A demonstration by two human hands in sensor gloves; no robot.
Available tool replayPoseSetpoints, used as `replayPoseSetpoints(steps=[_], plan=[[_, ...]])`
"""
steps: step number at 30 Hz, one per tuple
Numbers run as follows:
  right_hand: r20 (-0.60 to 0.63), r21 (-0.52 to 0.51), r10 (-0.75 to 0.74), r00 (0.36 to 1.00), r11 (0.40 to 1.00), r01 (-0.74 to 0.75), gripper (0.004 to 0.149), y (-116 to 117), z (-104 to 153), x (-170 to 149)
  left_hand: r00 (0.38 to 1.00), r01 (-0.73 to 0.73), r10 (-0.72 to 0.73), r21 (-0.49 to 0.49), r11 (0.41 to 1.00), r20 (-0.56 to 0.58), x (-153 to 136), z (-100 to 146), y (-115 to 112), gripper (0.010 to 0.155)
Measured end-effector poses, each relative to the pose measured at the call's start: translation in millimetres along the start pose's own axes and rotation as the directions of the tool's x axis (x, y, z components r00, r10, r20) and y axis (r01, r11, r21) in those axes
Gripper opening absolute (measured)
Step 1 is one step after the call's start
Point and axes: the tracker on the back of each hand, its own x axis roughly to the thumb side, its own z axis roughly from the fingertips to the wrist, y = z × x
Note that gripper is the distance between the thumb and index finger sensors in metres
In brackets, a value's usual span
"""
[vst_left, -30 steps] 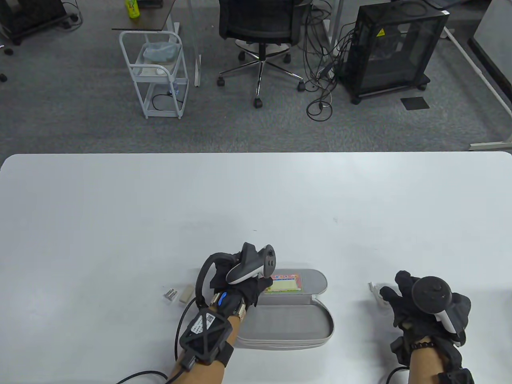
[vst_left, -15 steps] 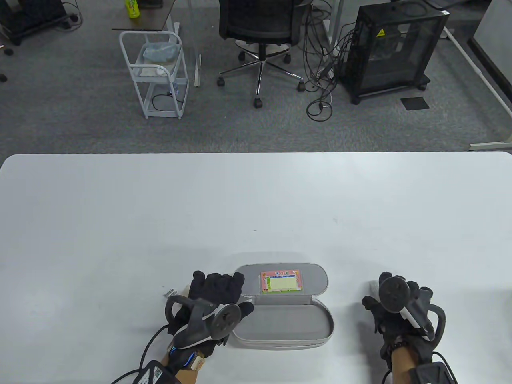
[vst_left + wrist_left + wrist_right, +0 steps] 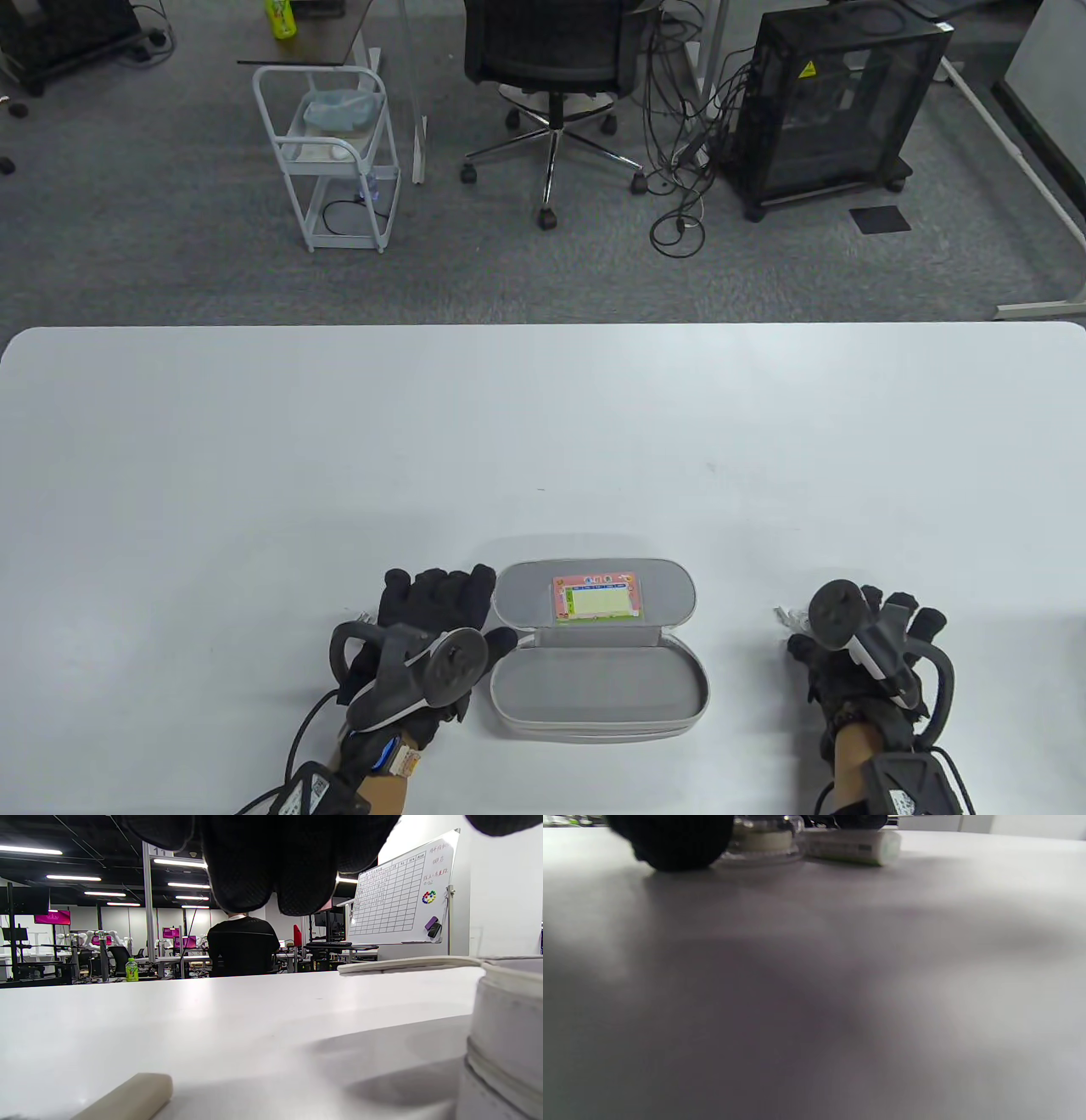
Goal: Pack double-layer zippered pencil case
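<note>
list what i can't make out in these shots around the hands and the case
- Table view: the left hand covers the small items left of the case.
- Table view: the right hand hides most of the clear items beneath it; whether it grips them is unclear.
- Right wrist view: a clear round container and white stick are blurred, label unreadable.
- Left wrist view: a beige block is cut by the bottom edge.
- Table view: card print too small.

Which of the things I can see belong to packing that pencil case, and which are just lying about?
Belonging to the job:
- open grey fabric pencil case with a colourful card in its lid
- beige eraser block by the left hand
- small clear and white stationery pieces by the right hand

Just lying about:
- black office chair
- white wire trolley
- green bottle
</note>
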Motion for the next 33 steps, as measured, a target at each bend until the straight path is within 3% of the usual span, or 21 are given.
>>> replayPoseSetpoints(steps=[2, 4, 8, 12, 16, 18, 22, 26, 29, 33], plan=[[0.041, -0.073, -0.013, 0.999, 0.997, 0.016, 0.069, -6, 5, 3, 1.000, 0.003, -0.003, 0.001, 1.000, -0.003, -1, 0, 0, 0.071], [0.163, -0.225, -0.137, 0.977, 0.959, 0.172, 0.069, -24, 18, 13, 1.000, -0.003, 0.003, 0.007, 1.000, -0.013, -3, 0, 1, 0.071], [0.492, -0.214, -0.311, 0.813, 0.862, 0.459, 0.069, -49, 63, 56, 1.000, -0.016, 0.016, 0.011, 1.000, -0.026, -6, -2, 0, 0.071], [0.671, -0.195, -0.101, 0.734, 0.932, 0.306, 0.068, -40, 112, 123, 0.999, -0.008, 0.007, -0.003, 1.000, -0.037, -7, -4, -4, 0.070], [0.688, -0.277, 0.177, 0.704, 0.960, 0.029, 0.069, -17, 125, 153, 0.999, 0.002, -0.001, 0.006, 1.000, -0.044, -8, -3, -3, 0.070], [0.671, -0.269, 0.231, 0.705, 0.961, -0.059, 0.070, -9, 121, 155, 0.999, -0.007, 0.008, 0.013, 1.000, -0.052, -11, -2, -2, 0.070], [0.683, -0.178, 0.163, 0.711, 0.983, -0.054, 0.080, -6, 118, 151, 0.996, -0.046, 0.055, 0.115, 0.992, -0.076, -27, 4, 12, 0.068], [0.696, -0.166, 0.113, 0.709, 0.986, 0.006, 0.080, -12, 116, 145, 0.972, -0.084, 0.123, 0.194, 0.977, -0.199, -65, 13, 18, 0.069], [0.698, -0.167, 0.087, 0.711, 0.985, 0.043, 0.078, -15, 114, 141, 0.945, -0.026, 0.057, 0.101, 0.995, -0.323, -91, 13, 4, 0.068], [0.689, -0.160, 0.049, 0.723, 0.983, 0.085, 0.076, -20, 111, 133, 0.916, -0.025, -0.047, -0.173, 0.985, -0.399, -103, 4, -35, 0.070]])
